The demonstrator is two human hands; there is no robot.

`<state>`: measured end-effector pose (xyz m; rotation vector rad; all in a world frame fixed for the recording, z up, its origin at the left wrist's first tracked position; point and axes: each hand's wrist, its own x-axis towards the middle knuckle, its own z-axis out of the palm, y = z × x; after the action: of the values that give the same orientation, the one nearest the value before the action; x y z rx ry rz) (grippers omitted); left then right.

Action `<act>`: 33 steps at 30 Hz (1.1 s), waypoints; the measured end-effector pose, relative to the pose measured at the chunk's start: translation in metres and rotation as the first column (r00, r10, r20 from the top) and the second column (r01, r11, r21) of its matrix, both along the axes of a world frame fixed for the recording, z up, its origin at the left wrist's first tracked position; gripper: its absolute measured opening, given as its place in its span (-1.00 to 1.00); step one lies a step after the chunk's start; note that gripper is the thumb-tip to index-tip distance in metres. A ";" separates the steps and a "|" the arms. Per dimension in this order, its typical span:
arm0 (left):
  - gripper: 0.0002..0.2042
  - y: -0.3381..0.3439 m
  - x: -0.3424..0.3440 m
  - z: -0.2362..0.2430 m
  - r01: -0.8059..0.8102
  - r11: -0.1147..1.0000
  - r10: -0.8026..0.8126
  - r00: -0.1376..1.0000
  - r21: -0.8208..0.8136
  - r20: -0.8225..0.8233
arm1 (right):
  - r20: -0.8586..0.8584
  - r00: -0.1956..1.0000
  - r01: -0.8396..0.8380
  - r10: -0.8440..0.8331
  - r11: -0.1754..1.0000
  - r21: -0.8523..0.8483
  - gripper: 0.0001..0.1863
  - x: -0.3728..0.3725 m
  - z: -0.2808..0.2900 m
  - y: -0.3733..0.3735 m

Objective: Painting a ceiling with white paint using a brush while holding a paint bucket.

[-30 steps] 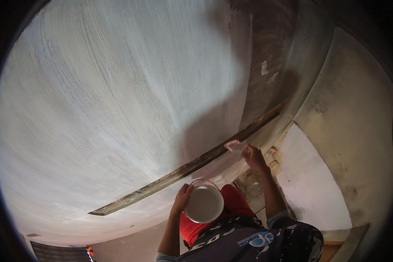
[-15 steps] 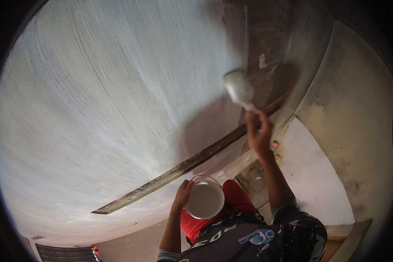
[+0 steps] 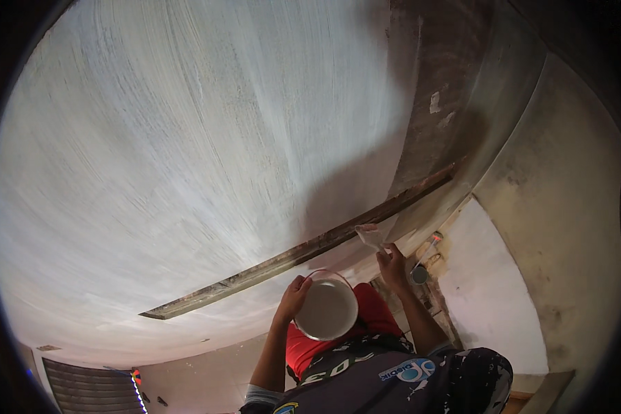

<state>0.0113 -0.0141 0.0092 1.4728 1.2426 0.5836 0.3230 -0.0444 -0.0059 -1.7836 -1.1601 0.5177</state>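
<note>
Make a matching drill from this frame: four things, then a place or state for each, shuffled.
Things:
1. bucket
2. brush
3. plank
4. shorts

Places or states:
A. long and dark, running across the white surface
B. red, beneath the bucket
C. round and white inside, held by the left hand
D. pale, raised in the right hand

Pairs: 1-C, 2-D, 3-A, 4-B

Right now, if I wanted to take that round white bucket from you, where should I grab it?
Probably by the rim of the white bucket, on the right side. The left hand already grips the left edge, and the open top faces the camera, so the right rim is bare. The right hand is busy with a brush.
</note>
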 end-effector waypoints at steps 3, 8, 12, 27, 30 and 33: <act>-0.60 -0.001 0.004 0.007 -0.015 0.999 0.015 1.000 0.036 -0.012 | 0.217 0.976 -0.031 0.030 1.000 0.001 -0.64 0.013 0.018 0.018; -0.59 0.000 0.000 -0.001 -0.015 0.998 0.018 0.999 -0.063 0.037 | 0.205 0.971 -0.141 0.119 0.985 0.096 -0.60 0.016 0.154 0.059; -0.58 0.001 0.004 0.011 0.020 1.000 -0.020 0.999 0.005 -0.027 | 0.268 0.963 -0.126 0.038 0.940 0.318 -0.61 0.008 0.228 0.036; -0.55 -0.004 0.000 0.002 -0.005 1.000 0.007 0.992 0.013 -0.123 | 0.222 0.975 -0.120 0.028 0.904 0.410 -0.82 -0.007 0.026 0.040; -0.54 -0.001 0.003 0.004 -0.001 0.999 0.005 0.996 0.039 -0.084 | 0.009 0.996 -0.091 0.092 0.975 0.201 -0.79 0.016 -0.015 0.022; -0.54 -0.005 -0.001 0.004 -0.019 1.000 0.020 0.996 0.009 -0.086 | -0.518 0.855 -0.120 0.020 0.980 -0.159 -0.76 0.010 0.031 0.001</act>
<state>0.0105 -0.0192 0.0134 1.5074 1.3244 0.5430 0.3329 -0.0431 0.0254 -1.6115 -0.8161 1.1060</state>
